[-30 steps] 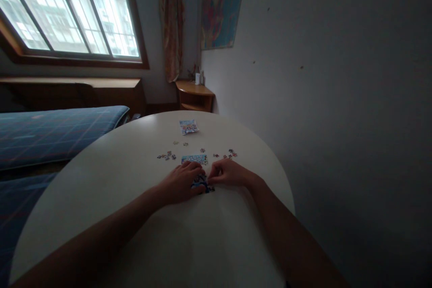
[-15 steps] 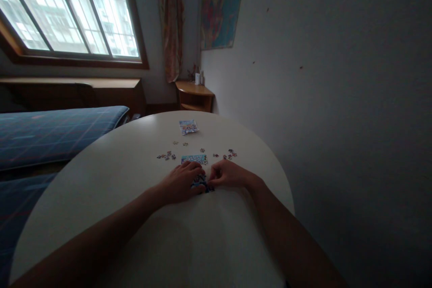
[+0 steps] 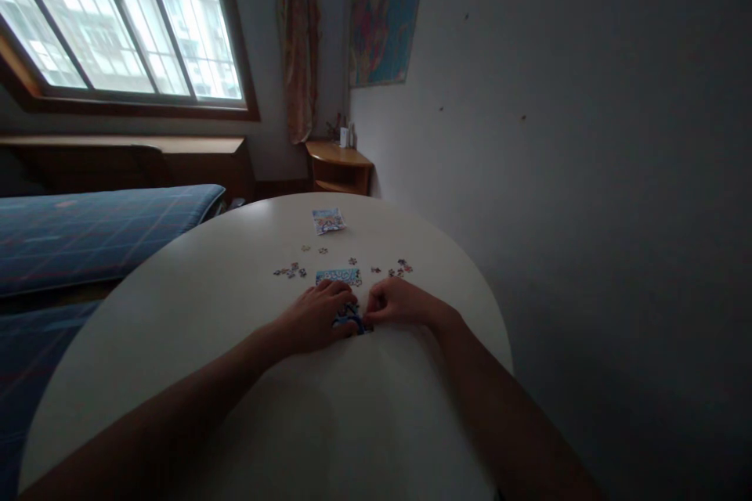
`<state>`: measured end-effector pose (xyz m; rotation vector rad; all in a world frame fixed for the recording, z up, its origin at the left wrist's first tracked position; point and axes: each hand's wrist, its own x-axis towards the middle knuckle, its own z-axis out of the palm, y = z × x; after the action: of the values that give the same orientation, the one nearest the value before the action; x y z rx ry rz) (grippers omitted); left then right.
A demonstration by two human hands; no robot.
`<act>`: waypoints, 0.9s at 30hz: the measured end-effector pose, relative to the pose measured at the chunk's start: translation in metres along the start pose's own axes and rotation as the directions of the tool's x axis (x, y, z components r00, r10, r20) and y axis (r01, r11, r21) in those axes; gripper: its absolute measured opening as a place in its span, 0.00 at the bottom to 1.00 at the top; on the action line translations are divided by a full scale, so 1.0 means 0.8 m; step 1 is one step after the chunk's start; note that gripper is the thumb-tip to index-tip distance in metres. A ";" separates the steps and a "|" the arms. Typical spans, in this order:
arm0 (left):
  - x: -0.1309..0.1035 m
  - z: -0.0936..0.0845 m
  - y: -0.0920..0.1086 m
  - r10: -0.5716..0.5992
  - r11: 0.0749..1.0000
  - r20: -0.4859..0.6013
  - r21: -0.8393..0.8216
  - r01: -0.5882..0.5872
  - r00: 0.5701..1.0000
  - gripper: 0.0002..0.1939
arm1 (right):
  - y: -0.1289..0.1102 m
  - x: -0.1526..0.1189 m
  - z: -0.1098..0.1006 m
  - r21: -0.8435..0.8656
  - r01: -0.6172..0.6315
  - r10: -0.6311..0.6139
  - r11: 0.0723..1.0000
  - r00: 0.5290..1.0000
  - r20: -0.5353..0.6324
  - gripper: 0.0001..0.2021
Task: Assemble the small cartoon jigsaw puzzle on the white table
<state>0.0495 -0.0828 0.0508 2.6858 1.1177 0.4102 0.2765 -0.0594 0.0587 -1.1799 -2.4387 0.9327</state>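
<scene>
Both hands meet over a small cluster of joined puzzle pieces (image 3: 351, 316) lying flat on the round white table (image 3: 193, 305). The left hand (image 3: 314, 316) lies palm down with its fingers spread flat, covering the left part of that cluster and pressing on it. The right hand (image 3: 397, 303) is curled, with thumb and forefinger drawn together at the right edge of the cluster; whether a single piece sits between them is too small and dark to tell. Only a blue and dark sliver of the cluster shows in the gap between the two hands.

Just beyond the fingers lies a finished strip of puzzle (image 3: 338, 275), light blue, flat on the table. Loose pieces (image 3: 290, 271) are scattered to the left of the strip, and more loose pieces (image 3: 400, 267) lie to its right, near the right hand. Farther back on the table, well apart from the hands, rests a small printed picture card (image 3: 327, 220).

Past the table stand a wooden corner shelf (image 3: 338, 164), a curtain (image 3: 298, 31), a large window (image 3: 117, 16) and a colourful wall map (image 3: 385, 8). A blue checked bed cover (image 3: 88, 231) lies to the left.
</scene>
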 end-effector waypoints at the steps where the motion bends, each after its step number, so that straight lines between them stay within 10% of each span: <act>1: 0.000 0.000 0.000 0.001 1.000 0.000 -0.001 -0.001 1.000 0.17 | 0.004 0.000 -0.003 -0.003 0.014 -0.014 1.000 0.999 -0.034 0.09; 4: 0.000 -0.001 0.001 -0.002 1.000 0.007 0.005 0.002 1.000 0.18 | 0.028 -0.003 -0.018 -0.010 -0.011 0.008 1.000 0.958 -0.287 0.12; 9: 0.001 0.000 0.001 -0.010 1.000 0.018 0.008 0.010 1.000 0.19 | 0.094 -0.012 -0.038 -0.024 -0.324 0.238 0.946 0.741 -0.627 0.15; 17: 0.000 -0.001 0.001 0.005 1.000 0.020 0.008 -0.005 1.000 0.19 | 0.084 -0.010 -0.028 -0.112 -0.127 0.066 0.985 0.897 -0.438 0.13; 27: 0.000 -0.004 0.003 -0.001 1.000 0.039 0.026 0.000 0.999 0.19 | 0.079 -0.013 -0.031 0.016 -0.236 0.214 0.972 0.851 -0.480 0.13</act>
<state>0.0500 -0.0846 0.0547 2.7038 1.1205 0.3436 0.3334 -0.0277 0.0366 -1.5265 -1.9596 0.5522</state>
